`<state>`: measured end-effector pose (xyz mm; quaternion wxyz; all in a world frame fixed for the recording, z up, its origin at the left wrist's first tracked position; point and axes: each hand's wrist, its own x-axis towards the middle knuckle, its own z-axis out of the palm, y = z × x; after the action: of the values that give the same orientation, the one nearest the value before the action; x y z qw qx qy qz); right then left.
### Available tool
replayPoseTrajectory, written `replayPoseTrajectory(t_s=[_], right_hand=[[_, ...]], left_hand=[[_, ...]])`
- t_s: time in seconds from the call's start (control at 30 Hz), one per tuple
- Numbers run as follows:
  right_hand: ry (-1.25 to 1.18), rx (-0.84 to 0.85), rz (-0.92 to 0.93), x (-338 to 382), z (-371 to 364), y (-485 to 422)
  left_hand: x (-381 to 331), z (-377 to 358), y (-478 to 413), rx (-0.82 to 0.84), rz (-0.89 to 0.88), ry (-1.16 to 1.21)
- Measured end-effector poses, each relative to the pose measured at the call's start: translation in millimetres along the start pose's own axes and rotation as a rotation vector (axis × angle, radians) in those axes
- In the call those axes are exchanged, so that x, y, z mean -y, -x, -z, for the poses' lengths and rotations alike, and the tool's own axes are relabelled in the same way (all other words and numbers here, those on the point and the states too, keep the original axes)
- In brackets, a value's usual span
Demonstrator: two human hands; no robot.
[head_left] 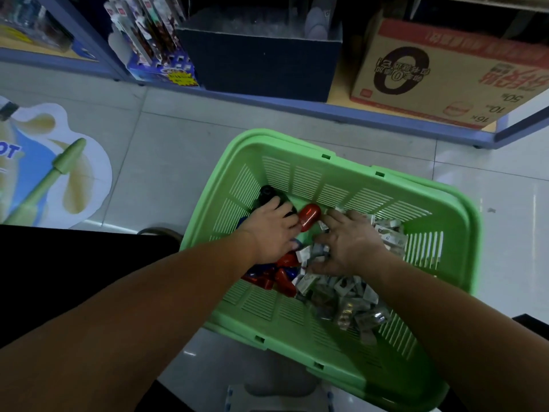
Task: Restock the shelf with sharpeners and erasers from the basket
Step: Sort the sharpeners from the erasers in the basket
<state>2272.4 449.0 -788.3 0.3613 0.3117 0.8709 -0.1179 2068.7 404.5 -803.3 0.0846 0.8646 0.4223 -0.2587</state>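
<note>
Down inside the green basket (459, 209) on the tiled floor (178, 144), the left grip (271, 230) lies palm down on red and black sharpeners (309, 217), while the right grip (347, 243) spreads over wrapped erasers (353, 295). Whether either grip holds anything cannot be told. Beyond the basket stands the shelf (267, 104).

Pale glossy floor tiles (178, 138), a printed sticker (68, 173), cardboard box (445, 69) and dark bin (261, 63) beyond.

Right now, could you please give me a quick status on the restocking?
Left hand on the sharpeners, grip unclear. Right hand spread on the erasers. Both inside green basket. Dark box, carton occupy shelf ahead.
</note>
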Motion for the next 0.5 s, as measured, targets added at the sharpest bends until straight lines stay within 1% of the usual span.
replayPoseTrajectory(t_s=[0.1, 0.27, 0.37, 0.5], right_hand=[[0.020, 0.005, 0.010, 0, 0, 0], [0.035, 0.019, 0.007, 3, 2, -1], [0.047, 0.049, 0.030, 3, 4, -3], [0.050, -0.072, 0.116, 18, -7, -4]], left_hand=[[5, -3, 13, 0.062, 0.028, 0.031], [7, 7, 13, 0.109, 0.028, 0.055], [13, 11, 21, 0.112, 0.019, 0.179], [13, 19, 31, 0.078, 0.081, 0.301]])
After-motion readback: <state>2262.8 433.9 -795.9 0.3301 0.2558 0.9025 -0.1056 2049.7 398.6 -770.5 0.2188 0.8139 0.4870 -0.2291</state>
